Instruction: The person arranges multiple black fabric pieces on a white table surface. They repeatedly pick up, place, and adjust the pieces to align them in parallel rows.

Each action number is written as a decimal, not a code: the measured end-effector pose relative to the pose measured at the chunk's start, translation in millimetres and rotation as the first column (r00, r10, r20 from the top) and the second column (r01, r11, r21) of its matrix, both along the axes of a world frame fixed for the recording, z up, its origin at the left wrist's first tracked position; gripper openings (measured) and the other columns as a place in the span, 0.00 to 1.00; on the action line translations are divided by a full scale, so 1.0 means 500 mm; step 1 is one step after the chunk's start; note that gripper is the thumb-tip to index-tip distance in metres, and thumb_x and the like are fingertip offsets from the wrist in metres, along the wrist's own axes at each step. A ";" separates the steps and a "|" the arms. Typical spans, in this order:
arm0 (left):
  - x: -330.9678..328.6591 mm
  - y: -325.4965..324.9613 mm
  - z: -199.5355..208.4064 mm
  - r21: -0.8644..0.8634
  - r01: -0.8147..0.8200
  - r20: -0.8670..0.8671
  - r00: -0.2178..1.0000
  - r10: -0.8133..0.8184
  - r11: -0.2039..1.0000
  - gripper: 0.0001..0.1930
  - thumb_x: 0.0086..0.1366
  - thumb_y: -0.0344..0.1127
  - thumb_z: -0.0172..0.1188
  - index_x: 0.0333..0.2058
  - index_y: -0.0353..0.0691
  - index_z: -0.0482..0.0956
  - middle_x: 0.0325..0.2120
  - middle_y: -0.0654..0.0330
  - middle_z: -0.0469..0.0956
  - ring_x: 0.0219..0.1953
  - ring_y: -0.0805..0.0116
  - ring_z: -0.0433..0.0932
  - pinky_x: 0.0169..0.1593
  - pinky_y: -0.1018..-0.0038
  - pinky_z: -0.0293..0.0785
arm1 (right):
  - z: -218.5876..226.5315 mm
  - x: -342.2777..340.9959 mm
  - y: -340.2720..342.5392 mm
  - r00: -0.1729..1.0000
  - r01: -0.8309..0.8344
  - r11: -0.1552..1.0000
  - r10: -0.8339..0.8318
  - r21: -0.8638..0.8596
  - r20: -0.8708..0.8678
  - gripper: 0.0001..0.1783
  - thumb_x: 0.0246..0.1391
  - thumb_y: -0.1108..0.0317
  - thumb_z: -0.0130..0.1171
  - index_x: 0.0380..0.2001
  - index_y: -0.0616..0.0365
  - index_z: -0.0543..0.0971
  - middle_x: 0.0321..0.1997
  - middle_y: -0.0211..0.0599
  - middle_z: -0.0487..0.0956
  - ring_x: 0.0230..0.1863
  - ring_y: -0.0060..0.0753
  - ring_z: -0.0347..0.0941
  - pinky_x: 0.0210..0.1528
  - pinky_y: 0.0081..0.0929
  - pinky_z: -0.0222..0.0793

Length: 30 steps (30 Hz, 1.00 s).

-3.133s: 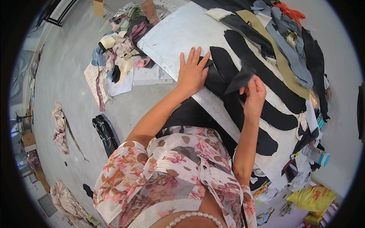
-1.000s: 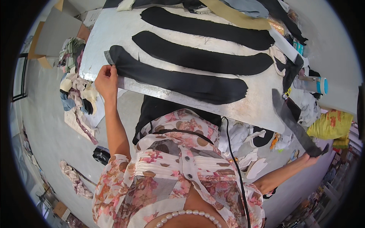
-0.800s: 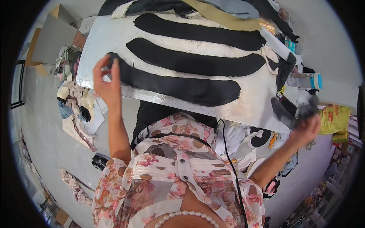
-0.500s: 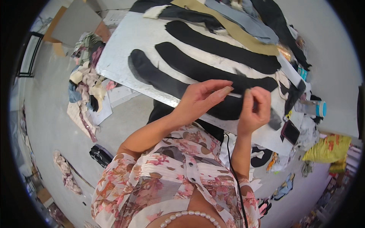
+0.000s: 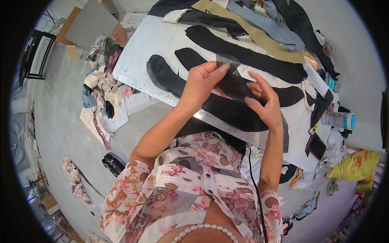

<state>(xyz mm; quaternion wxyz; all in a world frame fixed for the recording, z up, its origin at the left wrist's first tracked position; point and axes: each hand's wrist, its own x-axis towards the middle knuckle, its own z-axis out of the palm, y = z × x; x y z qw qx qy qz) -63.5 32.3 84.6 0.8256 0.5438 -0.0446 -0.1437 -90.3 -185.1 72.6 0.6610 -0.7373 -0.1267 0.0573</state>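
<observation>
A small, see-through dark piece of fabric (image 5: 234,84) is raised over the table, its upper end pinched between the thumb and fingers of my left hand (image 5: 202,82). Beside its right edge is my right hand (image 5: 265,104), with index finger and thumb spread apart. The thumb tip is close to the fabric; whether it touches cannot be told. Beneath my hands lie curved black fabric strips: a far one (image 5: 247,53), a middle one (image 5: 289,96) partly covered by my hands, and a near one (image 5: 233,114) with sheer grey fabric (image 5: 285,131) showing at its right end.
The white table (image 5: 135,67) carries a tan strip (image 5: 251,32) and grey-blue fabric (image 5: 269,28) at the back. A phone (image 5: 315,146) and a blue-lidded container (image 5: 347,121) are at the right. A scrap heap (image 5: 101,87) is left of the table, a yellow bag (image 5: 352,166) right.
My left hand has moved up and away from me and now shows the sheer fabric pinched in it. My right hand has opened from a pinch. The whole view has shifted slightly.
</observation>
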 end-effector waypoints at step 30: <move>0.097 0.153 -0.131 0.662 -0.420 0.231 0.903 0.363 0.622 0.10 0.63 0.34 0.64 0.28 0.33 0.79 0.16 0.68 0.75 0.17 0.82 0.71 0.23 0.83 0.64 | -0.029 0.014 -0.046 0.979 0.010 0.906 -0.096 -0.423 -0.182 0.25 0.41 0.81 0.68 0.47 0.59 0.77 0.17 0.25 0.65 0.20 0.16 0.58 0.25 0.17 0.56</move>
